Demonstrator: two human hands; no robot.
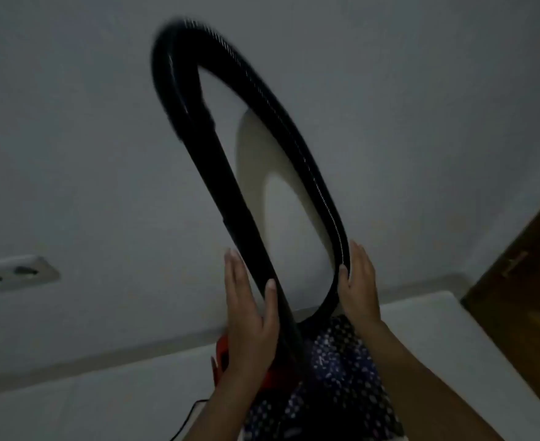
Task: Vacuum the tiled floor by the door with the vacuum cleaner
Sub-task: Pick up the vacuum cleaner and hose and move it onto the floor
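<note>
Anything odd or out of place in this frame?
Yes: the black wand and hose loop high against the wall, held up by the left hand and right hand, not aimed at the floor. The frame is dim and blurred.

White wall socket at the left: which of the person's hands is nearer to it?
Left. The left hand, holding the black rigid vacuum tube, is right of the white wall socket; the right hand, holding the black ribbed hose, is farther right.
</note>
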